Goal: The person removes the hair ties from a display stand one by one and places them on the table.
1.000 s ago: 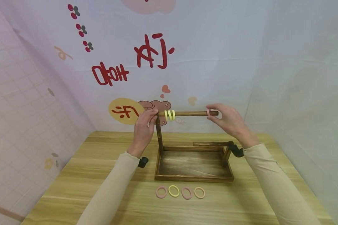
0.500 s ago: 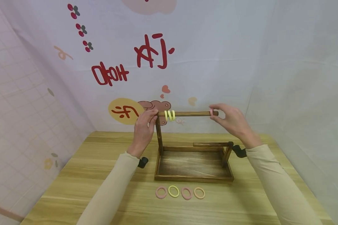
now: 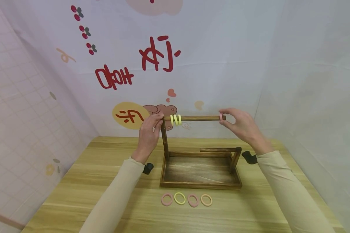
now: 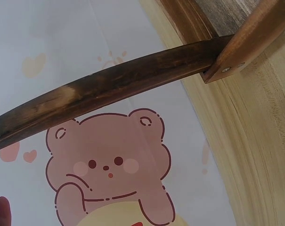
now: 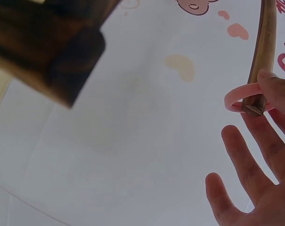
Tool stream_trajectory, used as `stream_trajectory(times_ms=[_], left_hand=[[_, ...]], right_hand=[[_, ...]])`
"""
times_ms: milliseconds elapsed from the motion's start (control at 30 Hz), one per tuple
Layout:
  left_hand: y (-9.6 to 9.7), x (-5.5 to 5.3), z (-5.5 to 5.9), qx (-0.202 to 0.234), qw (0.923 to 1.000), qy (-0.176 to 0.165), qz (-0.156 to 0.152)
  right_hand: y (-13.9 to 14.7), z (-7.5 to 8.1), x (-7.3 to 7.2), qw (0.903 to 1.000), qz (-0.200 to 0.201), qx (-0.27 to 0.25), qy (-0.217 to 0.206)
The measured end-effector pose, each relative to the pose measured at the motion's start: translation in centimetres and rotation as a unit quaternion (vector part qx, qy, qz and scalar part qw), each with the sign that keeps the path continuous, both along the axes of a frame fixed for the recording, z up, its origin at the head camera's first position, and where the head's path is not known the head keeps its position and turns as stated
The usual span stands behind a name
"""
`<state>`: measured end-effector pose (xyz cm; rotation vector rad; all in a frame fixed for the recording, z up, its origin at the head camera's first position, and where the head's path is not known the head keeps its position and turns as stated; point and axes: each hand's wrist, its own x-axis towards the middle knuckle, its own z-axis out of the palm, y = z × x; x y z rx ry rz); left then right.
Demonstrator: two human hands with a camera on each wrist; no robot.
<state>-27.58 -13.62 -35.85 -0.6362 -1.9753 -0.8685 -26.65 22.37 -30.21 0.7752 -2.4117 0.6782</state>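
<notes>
My right hand (image 3: 240,124) pinches a pink ring (image 3: 221,116) between thumb and fingers. In the right wrist view that ring (image 5: 241,94) loops round the free end of the upper wooden bar (image 3: 199,118). Several yellow rings (image 3: 176,120) hang on the same bar near its left end. There my left hand (image 3: 150,131) grips the bar's corner above the upright post (image 3: 165,142). The left wrist view shows the post (image 4: 109,84) and only a fingertip of that hand (image 4: 3,212).
Below is the stand's wooden tray base (image 3: 201,185), with a shorter, lower bar (image 3: 217,149) at its right. On the table (image 3: 105,181) in front lie two pink rings (image 3: 167,199), a yellow ring (image 3: 180,198) and an orange ring (image 3: 206,200). A printed cloth (image 3: 221,81) hangs behind.
My right hand has slid the pink ring rightward along the upper bar to its free end. The left hand and the yellow rings have stayed in place.
</notes>
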Motion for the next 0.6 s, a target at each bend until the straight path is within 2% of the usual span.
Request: stream_trajectory(times_ms=[233, 600], left_hand=[[0.03, 0.01, 0.00, 0.001, 1.0000, 0.003, 0.000], [0.01, 0.07, -0.03, 0.002, 1.0000, -0.003, 0.001]], right_hand=[[0.52, -0.14, 0.09, 0.9999, -0.012, 0.004, -0.010], [1.07, -0.15, 0.11, 0.9999, 0.000, -0.001, 0.017]])
